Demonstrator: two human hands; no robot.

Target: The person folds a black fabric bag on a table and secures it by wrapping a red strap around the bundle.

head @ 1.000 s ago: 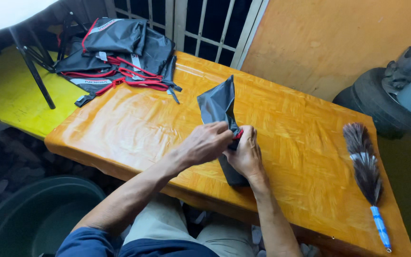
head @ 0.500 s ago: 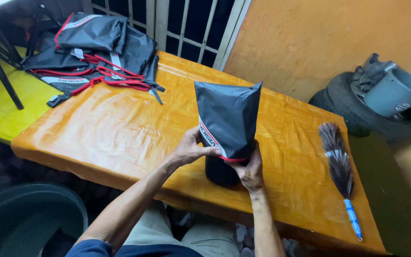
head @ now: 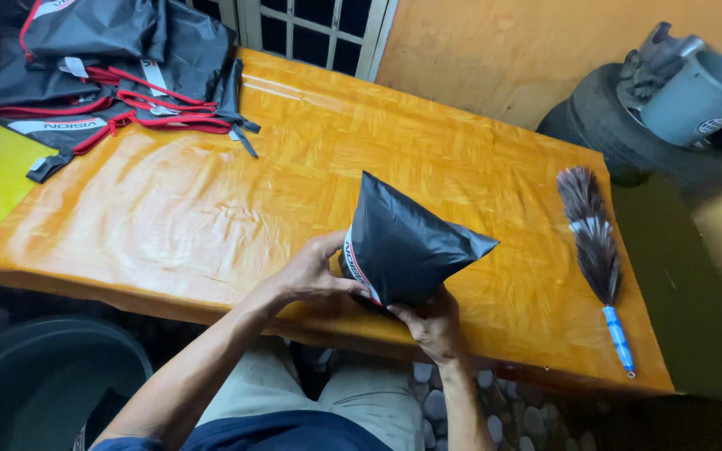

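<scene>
Black fabric bag with red-and-white trim (head: 407, 246) puffed into a cone, standing at near edge of glossy orange wooden table (head: 211, 209). Left hand (head: 311, 276) pinching trimmed opening; right hand (head: 436, 326) gripping underside. Both clamped on bag, close together. Step judged: shaping or turning out. Next move calls for firm hold at rim. Feather duster with blue handle (head: 595, 250) near right edge; pile of similar black bags (head: 102, 67) at far left corner.

A home porch or yard used as a small workshop: an orange plastic-covered table (head: 211, 192), barred window (head: 311, 33) at twelve o'clock, old tyres (head: 628, 138) at two, stitched bags (head: 102, 75) piled at ten, pebbled ground (head: 428, 401) below.
</scene>
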